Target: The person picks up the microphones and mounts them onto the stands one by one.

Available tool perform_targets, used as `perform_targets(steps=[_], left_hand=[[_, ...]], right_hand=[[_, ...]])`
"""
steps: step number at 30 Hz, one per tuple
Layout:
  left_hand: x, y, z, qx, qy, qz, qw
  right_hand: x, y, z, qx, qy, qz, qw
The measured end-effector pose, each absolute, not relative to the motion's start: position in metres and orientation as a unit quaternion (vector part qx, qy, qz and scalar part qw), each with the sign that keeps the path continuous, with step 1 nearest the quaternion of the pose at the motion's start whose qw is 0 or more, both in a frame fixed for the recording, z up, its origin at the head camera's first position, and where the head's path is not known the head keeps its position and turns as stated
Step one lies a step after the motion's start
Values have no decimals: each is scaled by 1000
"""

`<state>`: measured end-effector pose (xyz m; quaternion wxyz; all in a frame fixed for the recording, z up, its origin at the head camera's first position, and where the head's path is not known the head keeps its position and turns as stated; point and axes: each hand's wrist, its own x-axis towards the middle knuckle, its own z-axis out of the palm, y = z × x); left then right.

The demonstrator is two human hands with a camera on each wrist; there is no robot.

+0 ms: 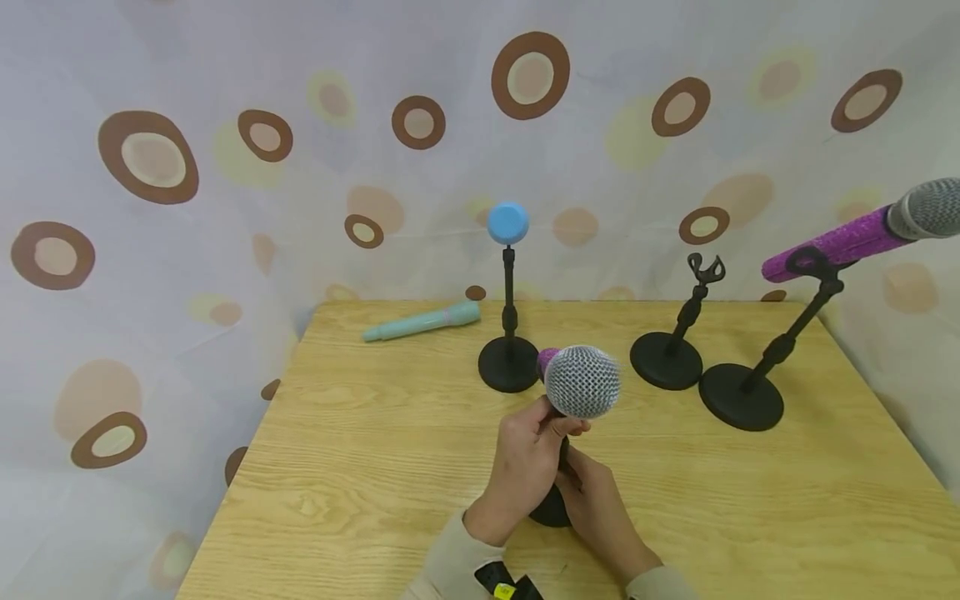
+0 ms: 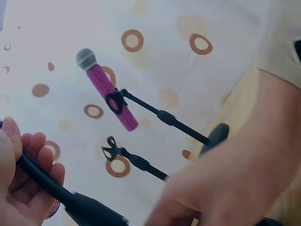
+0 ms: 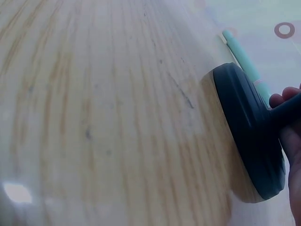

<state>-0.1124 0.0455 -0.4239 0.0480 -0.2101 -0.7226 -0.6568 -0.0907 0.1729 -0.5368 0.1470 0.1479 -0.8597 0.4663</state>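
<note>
Near the front of the table, my left hand [image 1: 521, 458] grips the upper part of a black microphone stand, just under a microphone with a silver mesh head [image 1: 582, 382] and a purple body. In the left wrist view its fingers [image 2: 44, 157] curl around the black pole [image 2: 44, 181]. Lower down, my right hand [image 1: 600, 504] holds the same stand's pole above its round base [image 1: 551, 508]. The right wrist view shows that base [image 3: 249, 132] on the wood, with part of my right hand [image 3: 292, 150] at the edge. The microphone's clip is mostly hidden.
Behind stand a black stand with a blue round-topped piece [image 1: 508, 223], a stand with a bare clip [image 1: 667, 358], and one holding a purple microphone [image 1: 840, 242]. A pale green, pen-shaped stick [image 1: 422, 322] lies at the table's back left. A patterned curtain [image 1: 300, 208] hangs behind.
</note>
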Motion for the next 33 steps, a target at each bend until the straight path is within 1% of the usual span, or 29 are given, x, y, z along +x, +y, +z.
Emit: perform_targets(steps=[3, 6, 9, 13, 16, 22, 29, 33], left_hand=[[-113, 47, -413, -213, -712, -667, 51], [-115, 46, -404, -222, -703, -673, 63], [-115, 45, -400, -233, -697, -676, 57], [-116, 42, -398, -249, -696, -673, 30], [-117, 41, -398, -267, -705, -657, 22], [-116, 41, -402, -270, -703, -656, 49], [-117, 47, -407, -266, -700, -655, 103], [-117, 49, -407, -258, -700, -657, 110]], right_hand=[[-89, 173, -535, 136, -863, 471, 124], [-90, 174, -533, 132, -860, 480, 112], [-91, 175, -533, 128, -859, 485, 103], [-91, 175, -532, 127, -860, 483, 108], [-91, 175, -533, 127, -862, 477, 116], [-89, 173, -532, 118, -863, 479, 111], [-87, 172, -531, 104, -865, 479, 106], [-88, 173, -532, 114, -866, 474, 113]])
